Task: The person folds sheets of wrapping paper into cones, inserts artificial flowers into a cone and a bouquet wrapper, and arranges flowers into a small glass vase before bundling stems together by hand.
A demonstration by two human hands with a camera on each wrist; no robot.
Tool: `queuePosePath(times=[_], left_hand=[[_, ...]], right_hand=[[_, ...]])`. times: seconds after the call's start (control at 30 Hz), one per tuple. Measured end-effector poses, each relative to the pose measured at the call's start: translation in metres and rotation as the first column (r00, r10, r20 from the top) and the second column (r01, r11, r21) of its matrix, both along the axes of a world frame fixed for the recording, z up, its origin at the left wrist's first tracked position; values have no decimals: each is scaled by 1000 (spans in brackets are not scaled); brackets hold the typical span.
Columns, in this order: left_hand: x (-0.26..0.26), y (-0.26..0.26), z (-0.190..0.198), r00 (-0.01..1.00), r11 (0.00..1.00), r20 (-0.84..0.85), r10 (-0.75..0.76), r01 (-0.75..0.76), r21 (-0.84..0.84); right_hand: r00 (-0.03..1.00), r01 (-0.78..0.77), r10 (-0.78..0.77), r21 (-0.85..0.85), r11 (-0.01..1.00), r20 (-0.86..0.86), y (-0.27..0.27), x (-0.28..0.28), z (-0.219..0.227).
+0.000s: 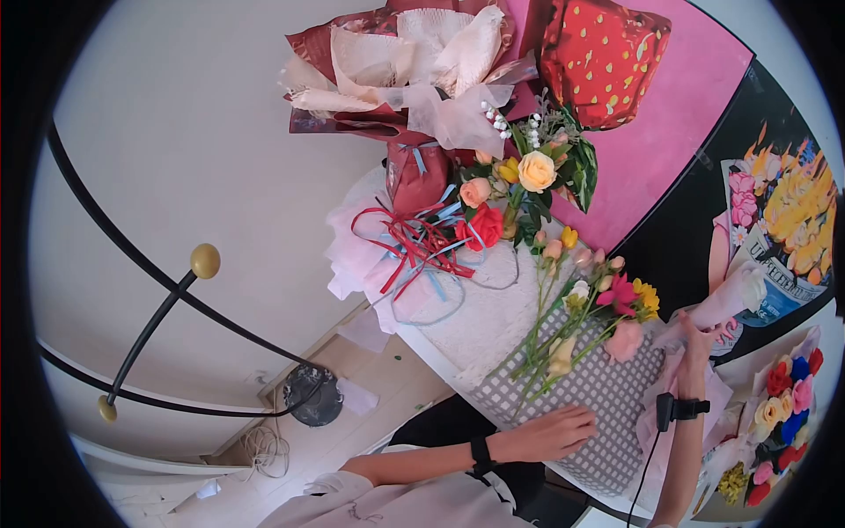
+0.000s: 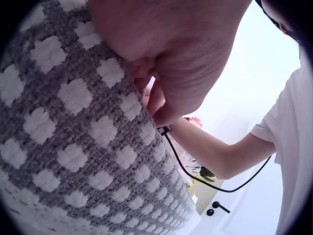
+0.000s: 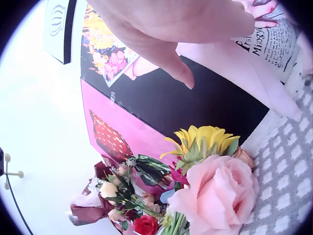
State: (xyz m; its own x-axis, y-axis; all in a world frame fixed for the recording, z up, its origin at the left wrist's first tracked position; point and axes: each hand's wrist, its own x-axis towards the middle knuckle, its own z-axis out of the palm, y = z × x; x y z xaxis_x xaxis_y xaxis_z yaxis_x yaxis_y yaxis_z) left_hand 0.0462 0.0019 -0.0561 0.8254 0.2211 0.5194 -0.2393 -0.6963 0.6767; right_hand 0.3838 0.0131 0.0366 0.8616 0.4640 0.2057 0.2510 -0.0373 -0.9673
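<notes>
In the head view my left hand (image 1: 553,433) rests loosely bent on a grey cloth with white checks (image 1: 607,396), holding nothing. The left wrist view shows its thumb and fingers (image 2: 166,112) close together over the cloth. At the cloth's far right edge my right hand (image 1: 694,341) holds a loosely rolled sheet of pale pink wrapping paper (image 1: 726,301). Its thumb (image 3: 183,73) sticks out in the right wrist view, while its other fingertips are hidden. Cut flowers lie beside the hands: a pink rose (image 1: 625,341), a yellow flower (image 1: 646,299) and several long stems.
A wrapped bouquet in dark red and cream paper (image 1: 370,66) stands at the back with red and blue ribbons (image 1: 422,246) before it. More roses (image 1: 535,172) lie nearby. Further right are a flower-printed poster (image 1: 788,220) and a colourful bouquet (image 1: 783,409). A cable (image 1: 650,458) hangs from my right wrist.
</notes>
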Motion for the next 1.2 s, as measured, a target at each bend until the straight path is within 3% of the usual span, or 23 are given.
queuePosePath(times=[0.07, 0.1, 0.17, 0.27, 0.37, 0.43, 0.5, 0.63, 0.7, 0.77, 0.83, 0.9, 0.97, 1.13, 1.2], left_hand=[[-10, 3, 10, 994, 938, 61, -85, 101, -333], [-17, 7, 17, 995, 938, 60, -82, 97, -334], [-46, 25, 46, 984, 893, 174, 35, 47, -448], [-98, 70, 89, 938, 844, 168, 303, -182, -504], [-145, 110, 96, 779, 692, 170, 604, -407, -597], [-170, 135, 95, 670, 583, 243, 701, -342, -737], [-189, 151, 101, 585, 491, 190, 788, -411, -769], [-211, 177, 97, 504, 460, 198, 841, -472, -752], [-215, 188, 93, 404, 419, 214, 889, -534, -734], [-225, 207, 84, 433, 432, 195, 880, -559, -708], [-226, 231, 85, 354, 355, 143, 924, -658, -663], [-231, 270, 83, 376, 350, 99, 921, -691, -633], [-228, 315, 76, 292, 268, 31, 956, -824, -500], [-219, 413, 69, 412, 410, 71, 908, -847, -339], [-203, 419, 69, 430, 458, 160, 889, -823, -335]], right_hand=[[1000, -17, 17, 28, 999, -10, -2, 0, -1], [1000, -20, 20, 27, 999, -11, -2, 0, 0], [999, -40, 40, 36, 999, 1, -6, -3, 1], [999, -40, 39, -36, 999, -16, -8, -6, 7], [998, 23, -23, 11, 1000, 58, -3, 8, -3], [997, -2, 0, 28, 1000, 74, -1, 33, -13], [996, -21, 18, 39, 999, 92, -1, 35, -15], [988, -155, 154, 91, 984, 22, -1, 18, 14], [974, -218, 222, 78, 973, -38, -2, 12, 26], [956, -273, 274, 26, 962, -101, -5, 6, 32], [943, -311, 305, -27, 950, -131, -9, 24, 19], [928, -353, 337, -77, 933, -160, -8, 31, 3], [952, -305, 302, -59, 951, -46, -9, 31, -7], [971, -240, 241, -68, 968, -3, -9, 11, 2], [975, -220, 223, -91, 971, 16, -8, 10, 3]])
